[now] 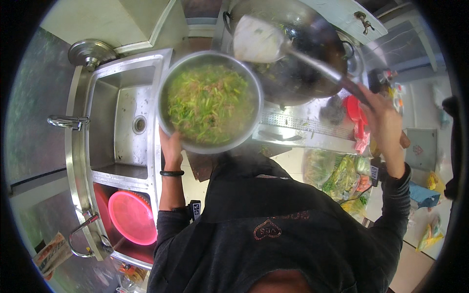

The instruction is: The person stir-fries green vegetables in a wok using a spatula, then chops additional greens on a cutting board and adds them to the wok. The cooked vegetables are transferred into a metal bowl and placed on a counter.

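Note:
My left hand (171, 145) grips the lower left rim of a round stainless steel bowl (259, 99). Chopped green vegetable stalks mixed with small brownish pieces (209, 104) fill much of it, under a light haze of steam. In my right hand (383, 119) is the dark handle of a metal wok spatula (258, 40). Its broad blade, smeared and whitish, is above the wok at the bowl's upper right rim; I cannot tell whether they touch. The large dark wok (311, 73) sits on the stove beyond, with a few green scraps inside.
On the left is a stainless steel double sink (133, 95) with a pink plastic basin (132, 218) in its nearer bowl. A red plastic ladle (354, 110) lies right of the wok. Bagged vegetables (340, 174) are at the lower right. A cabinet door (340, 14) is at the top.

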`<state>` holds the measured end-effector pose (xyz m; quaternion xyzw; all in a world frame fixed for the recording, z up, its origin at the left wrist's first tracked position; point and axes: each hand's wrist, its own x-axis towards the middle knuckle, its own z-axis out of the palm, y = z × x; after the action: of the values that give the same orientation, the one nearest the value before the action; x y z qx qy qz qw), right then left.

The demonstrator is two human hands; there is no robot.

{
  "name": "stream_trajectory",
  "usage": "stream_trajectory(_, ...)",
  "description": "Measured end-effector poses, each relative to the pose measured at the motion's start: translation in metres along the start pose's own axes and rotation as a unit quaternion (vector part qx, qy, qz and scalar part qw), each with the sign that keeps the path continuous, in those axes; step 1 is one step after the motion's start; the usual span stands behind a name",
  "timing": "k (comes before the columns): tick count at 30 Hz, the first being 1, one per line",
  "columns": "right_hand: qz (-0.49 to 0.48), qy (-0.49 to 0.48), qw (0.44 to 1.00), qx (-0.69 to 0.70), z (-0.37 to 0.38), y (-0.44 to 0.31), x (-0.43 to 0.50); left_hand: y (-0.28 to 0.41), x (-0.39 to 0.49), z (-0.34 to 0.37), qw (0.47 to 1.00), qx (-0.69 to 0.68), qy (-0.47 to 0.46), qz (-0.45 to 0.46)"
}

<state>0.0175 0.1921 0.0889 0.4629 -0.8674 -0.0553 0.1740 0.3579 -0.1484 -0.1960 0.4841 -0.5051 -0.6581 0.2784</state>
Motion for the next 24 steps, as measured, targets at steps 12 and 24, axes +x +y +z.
stream_trajectory(12, -0.133, -0.416, 0.847, 0.303, 0.087, 0.107, 0.121, 0.005, -0.008, 0.006, 0.999, 0.007, 0.028, 0.028)
stream_trajectory(24, 0.146, -0.51, 0.744, 0.407, 0.09, 0.068, 0.123, 0.012, -0.012, 0.014, 0.998, 0.03, 0.017, 0.049)
